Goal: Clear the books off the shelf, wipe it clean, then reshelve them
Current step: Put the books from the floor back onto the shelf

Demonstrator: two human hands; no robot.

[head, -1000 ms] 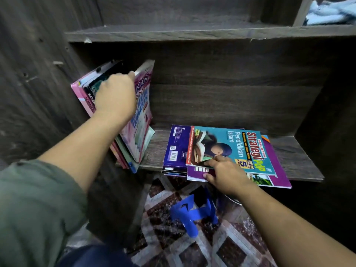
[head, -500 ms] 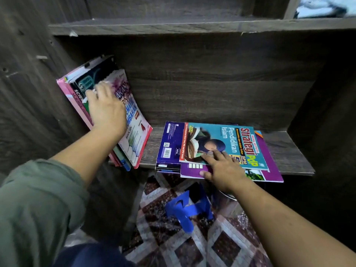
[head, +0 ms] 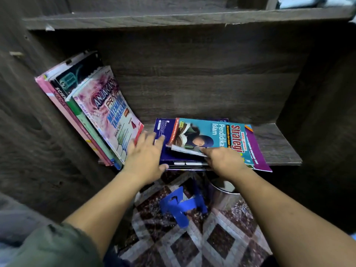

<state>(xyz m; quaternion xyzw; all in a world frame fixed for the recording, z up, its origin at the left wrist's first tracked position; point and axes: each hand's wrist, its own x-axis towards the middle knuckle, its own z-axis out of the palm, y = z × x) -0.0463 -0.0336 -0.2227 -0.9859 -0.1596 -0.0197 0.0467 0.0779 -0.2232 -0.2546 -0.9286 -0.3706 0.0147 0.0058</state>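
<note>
At the nine o'clock end of the shelf (head: 279, 147), the leaning books (head: 100, 116) now stand by themselves, propped against the side wall. The left hand (head: 146, 158), which was pressing on them half a second ago, has come across to the flat stack. Its fingers are spread and straight over the left edge of the dark blue book (head: 163, 130), with the thumb at the stack's front edge. The right hand (head: 224, 160) has stayed at six o'clock of the stack, but its fingers no longer lie flat on the teal book (head: 212, 135). They have dug in under its near corner, which now rides a little above the book below.

My reading is that the leaning row is settled and the flat stack is next to be stood up or moved.

Whether the right hand's thumb closes on the teal cover I cannot tell, because the back of the hand hides it. How many books are in the stack is unclear. The purple book (head: 258, 151) shows only at its three o'clock side. A blue object (head: 181, 205) on the floor is too blurred to identify.
</note>
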